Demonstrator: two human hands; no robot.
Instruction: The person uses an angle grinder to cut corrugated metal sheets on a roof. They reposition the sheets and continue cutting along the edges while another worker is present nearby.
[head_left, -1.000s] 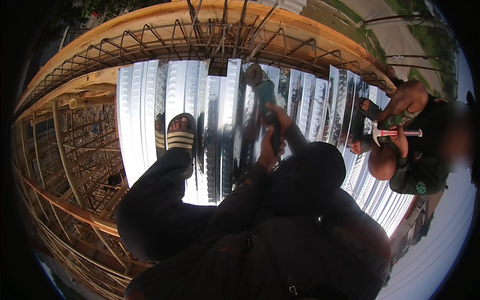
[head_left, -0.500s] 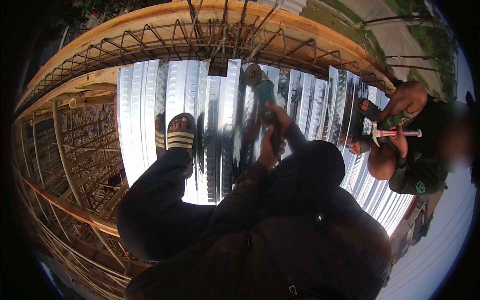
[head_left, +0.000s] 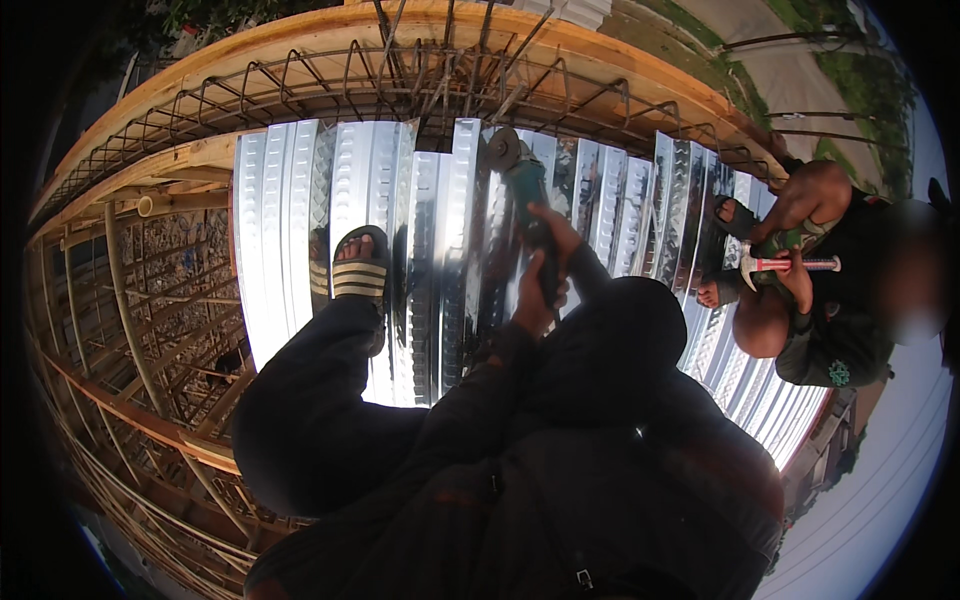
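Both my hands are on a green and black angle grinder (head_left: 527, 185) whose disc (head_left: 503, 150) points away from me. My left hand (head_left: 536, 295) is wrapped round the rear of its dark body. Farther forward, my right hand (head_left: 560, 235) grips the grinder from the right side, its sleeve running down behind my raised knee. Beneath the tool lie shiny ribbed metal deck sheets (head_left: 290, 230). The disc is over the far ends of the sheets; whether it touches the metal I cannot tell.
Beyond the sheets runs a rebar cage (head_left: 300, 85) along a wooden formwork board (head_left: 640, 60). A co-worker at right holds a hammer (head_left: 790, 264). My sandalled foot (head_left: 360, 262) stands on the deck. Open timber framing (head_left: 150, 310) drops away at left.
The grinder and both hands stay almost in place. The co-worker's hammer has shifted very slightly.
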